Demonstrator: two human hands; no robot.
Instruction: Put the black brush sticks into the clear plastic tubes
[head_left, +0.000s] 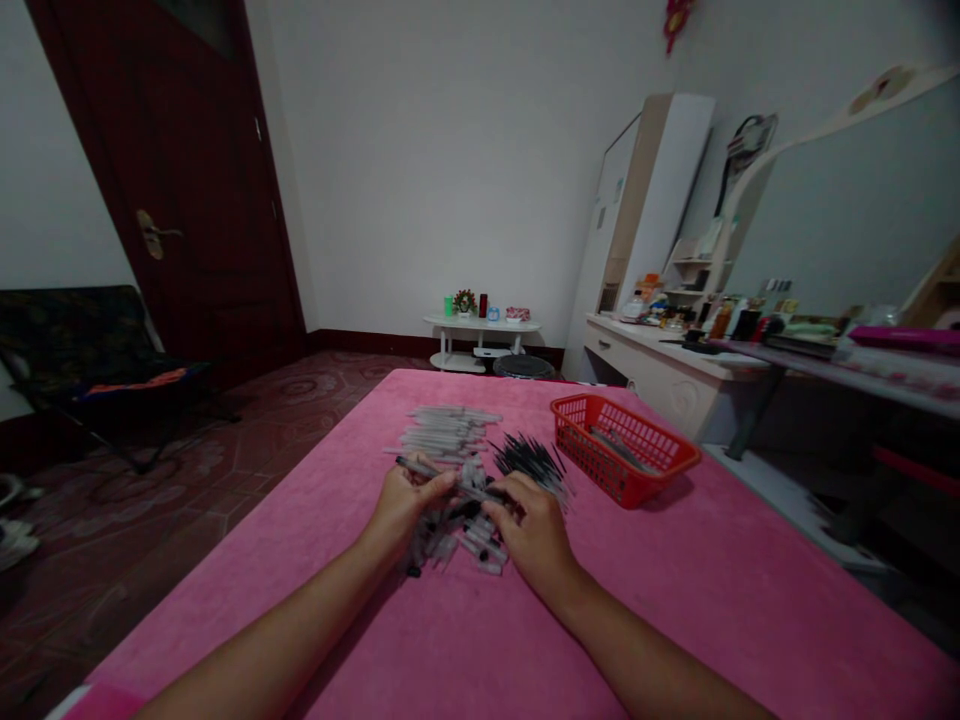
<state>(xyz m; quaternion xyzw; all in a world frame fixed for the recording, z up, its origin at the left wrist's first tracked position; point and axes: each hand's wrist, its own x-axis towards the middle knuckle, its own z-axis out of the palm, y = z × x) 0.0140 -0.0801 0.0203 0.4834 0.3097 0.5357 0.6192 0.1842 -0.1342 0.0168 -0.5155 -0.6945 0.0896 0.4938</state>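
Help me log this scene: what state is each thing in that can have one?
Left hand: closed on the pen
Right hand: closed on the pen
pen: held; joined or apart unclear
Clear tubes: lying piled
Black refills: lying loose
Caps: loosely heaped
Red basket: upright, partly filled
Door: shut
Chair: unfolded

L hand (414,487) pinching, R hand (531,515) ditto, arms (300,625) fwd

Dim, flat light leaves the door (202,200) murky; soft shadows lie beside the left forearm (285,620) and red basket (626,480). Wide-angle distortion tilts the wardrobe (679,160), and the pale barrels (442,435) look blurred.
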